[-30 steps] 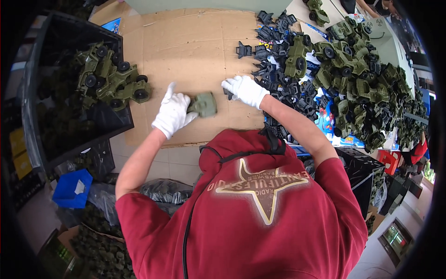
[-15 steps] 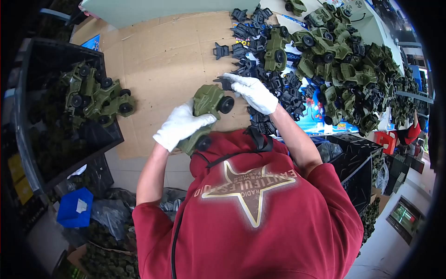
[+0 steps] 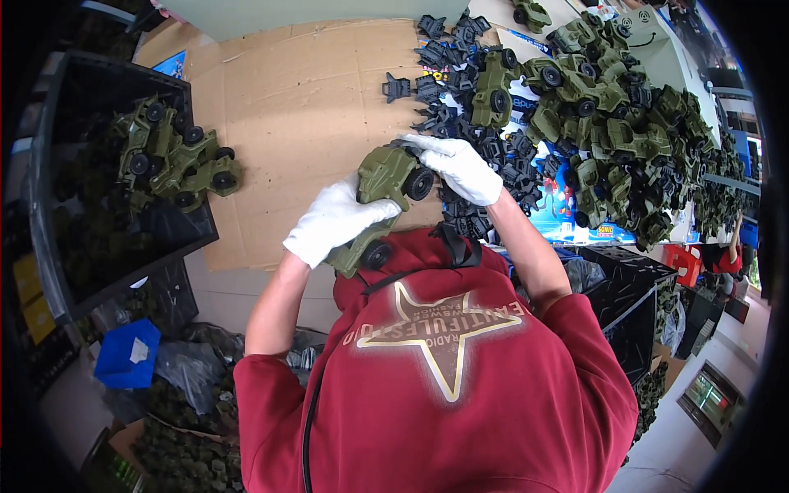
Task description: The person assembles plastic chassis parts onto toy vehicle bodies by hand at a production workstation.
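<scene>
My left hand, in a white glove, is closed round an olive-green toy jeep with black wheels, held tilted above the cardboard's near edge. My right hand, gloved as well, pinches a small black plastic part against the jeep's far end. The fingers and the jeep cover most of that part. Just right of my hands, several similar black plastic parts lie spread over a printed sheet. A single green jeep rests on top of them.
Brown cardboard covers the tabletop. A large heap of green toy jeeps fills the right side. At the left, a black crate holds several more jeeps. A blue bin stands low at the left.
My right hand has brought the black part against the jeep's far end; they were apart before. The jeep and my left hand have shifted slightly right.
</scene>
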A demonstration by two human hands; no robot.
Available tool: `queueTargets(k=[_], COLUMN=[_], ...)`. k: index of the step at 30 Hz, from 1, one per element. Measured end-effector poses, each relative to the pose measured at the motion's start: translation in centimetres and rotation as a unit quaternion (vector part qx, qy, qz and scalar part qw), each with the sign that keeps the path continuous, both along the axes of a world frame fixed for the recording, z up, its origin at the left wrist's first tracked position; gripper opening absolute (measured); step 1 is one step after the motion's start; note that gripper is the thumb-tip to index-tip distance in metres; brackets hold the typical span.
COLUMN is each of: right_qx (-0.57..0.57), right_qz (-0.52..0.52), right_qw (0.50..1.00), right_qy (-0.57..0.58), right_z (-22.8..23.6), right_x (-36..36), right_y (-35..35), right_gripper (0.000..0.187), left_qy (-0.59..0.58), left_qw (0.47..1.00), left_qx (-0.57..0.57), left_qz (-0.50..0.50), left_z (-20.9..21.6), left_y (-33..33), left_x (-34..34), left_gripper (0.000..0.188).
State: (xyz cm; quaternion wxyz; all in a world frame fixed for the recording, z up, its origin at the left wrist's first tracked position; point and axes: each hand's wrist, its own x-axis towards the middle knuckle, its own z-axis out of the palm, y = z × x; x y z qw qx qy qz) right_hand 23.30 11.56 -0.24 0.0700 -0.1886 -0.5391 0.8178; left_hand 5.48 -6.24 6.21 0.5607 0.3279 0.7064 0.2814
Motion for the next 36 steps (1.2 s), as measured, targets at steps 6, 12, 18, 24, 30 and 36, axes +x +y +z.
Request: queueTargets(k=[6,12,18,24,30,36], right_qx=[0.067,0.121,0.34,0.151,0.349,0.364], right_qz=[0.004,0.028,-0.123,-0.122,-0.123,-0.256], right_qw=[0.998,0.992,0.931,0.977,0.929,0.893], right_qy=[-0.004,-0.01,-0.056,0.087,0.01,0.062], right_z=[0.3,0.9,2.6,1.7,3.4,1.3], right_x=[-0.1,-0.3,-2.3,-1.3,-0.3,-0.6], right_y=[0.3,1.8,0.1,-1.4,-3.3,-4.4], right_gripper=[0.048,0.053,0.033,0.028,0.066,0.027], left_qy=[0.007,-0.025,0.134,0.145,-0.012,0.046], left_qw=[1.0,0.998,0.981,0.913,0.885,0.865], left_qx=[-0.021,0.023,-0.066,0.354,0.426,0.439], left_qz=[0.004,0.052,0.122,0.142,0.189,0.239], left_z=[-0.3,-0.6,0.7,-6.0,-6.8,-7.4], left_y=[0.2,0.7,3.8,3.1,3.5,3.9], left_x=[0.2,1.6,6.8,5.1,5.3,6.9], left_gripper=[0.056,0.061,0.112,0.117,0.084,0.049])
